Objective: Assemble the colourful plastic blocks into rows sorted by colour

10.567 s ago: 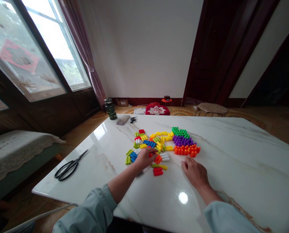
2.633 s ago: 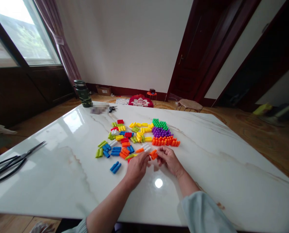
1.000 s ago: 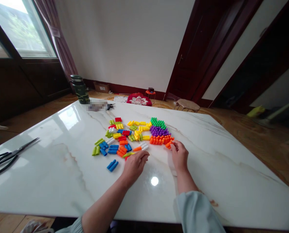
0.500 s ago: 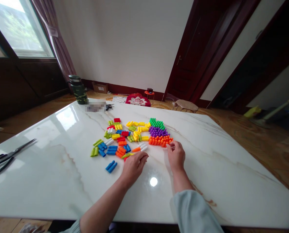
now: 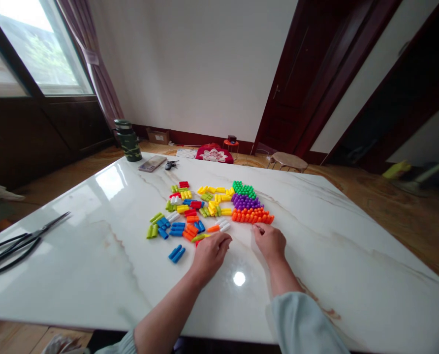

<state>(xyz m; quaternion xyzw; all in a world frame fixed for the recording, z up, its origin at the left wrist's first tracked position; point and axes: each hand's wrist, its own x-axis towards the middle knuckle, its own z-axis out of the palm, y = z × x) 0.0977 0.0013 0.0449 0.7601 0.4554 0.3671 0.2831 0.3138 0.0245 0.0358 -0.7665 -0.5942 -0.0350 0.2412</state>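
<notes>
My left hand (image 5: 212, 253) hovers with curled fingers over the near edge of a spread of small plastic tube pieces; whatever its fingers hold, if anything, is hidden. Just in front of the orange pieces (image 5: 251, 215) is my right hand (image 5: 270, 241), thumb and fingertips pinched together; I cannot make out anything between them. Behind the orange rows, purple pieces (image 5: 246, 201) and green pieces (image 5: 243, 189) stand in tight groups. Near the left hand lie a white-and-orange piece (image 5: 218, 226) and orange paired tubes (image 5: 190, 232). A blue pair (image 5: 176, 253) sits apart, nearer me.
Large black-handled scissors (image 5: 23, 243) lie on the left of the marble-patterned table (image 5: 94, 275). At the far left corner are a camouflage flask (image 5: 128, 141), a phone (image 5: 152, 163) and keys (image 5: 171, 165). A stool (image 5: 288, 161) stands beyond the table.
The view has shifted slightly, so things appear further right. My right hand has drawn back from the orange rows, uncovering their right end. My left hand has hardly moved.
</notes>
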